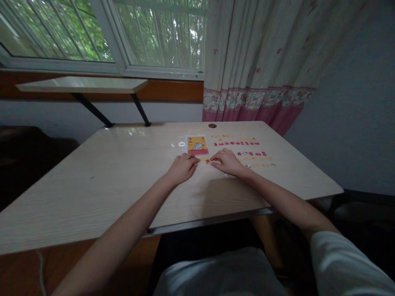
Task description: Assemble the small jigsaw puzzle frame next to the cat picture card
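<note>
Puzzle pieces (207, 161) | on table (108, 172) near picture card (197, 145) | left hand (183, 167): narrow, hold unclear | right hand (227, 162): likewise

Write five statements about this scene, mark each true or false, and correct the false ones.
1. The card lies on the table. True.
2. The red pieces lie left of the card. False: they lie to its right.
3. The left hand is nearer the shelf than the right hand is. True.
4. The right hand grips the curtain. False: its fingertips are by a small piece on the table, well away from the curtain.
5. Greenery shows through the window. True.
</note>
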### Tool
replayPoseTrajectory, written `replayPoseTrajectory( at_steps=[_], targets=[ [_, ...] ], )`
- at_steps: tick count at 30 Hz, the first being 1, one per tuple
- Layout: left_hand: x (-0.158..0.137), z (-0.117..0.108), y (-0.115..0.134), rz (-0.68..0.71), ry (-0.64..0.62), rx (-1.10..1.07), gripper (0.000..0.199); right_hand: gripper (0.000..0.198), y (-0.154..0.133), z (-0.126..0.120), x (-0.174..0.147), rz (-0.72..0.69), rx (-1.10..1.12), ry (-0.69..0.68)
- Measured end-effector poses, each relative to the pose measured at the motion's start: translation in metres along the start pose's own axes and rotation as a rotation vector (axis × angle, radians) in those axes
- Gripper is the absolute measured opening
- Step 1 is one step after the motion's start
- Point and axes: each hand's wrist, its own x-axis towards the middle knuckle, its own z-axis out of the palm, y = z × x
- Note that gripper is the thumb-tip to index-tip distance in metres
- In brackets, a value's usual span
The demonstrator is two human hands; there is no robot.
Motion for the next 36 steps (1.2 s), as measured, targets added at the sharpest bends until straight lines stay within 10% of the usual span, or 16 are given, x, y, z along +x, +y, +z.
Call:
replayPoseTrajectory(
  at_steps=[36],
  targets=[
    [0.007, 0.009, 0.007, 0.125, -0.013, -0.1, 0.035, 0.025, -0.003, -0.005, -0.002, -0.188, -0.024, -0.062]
  ],
)
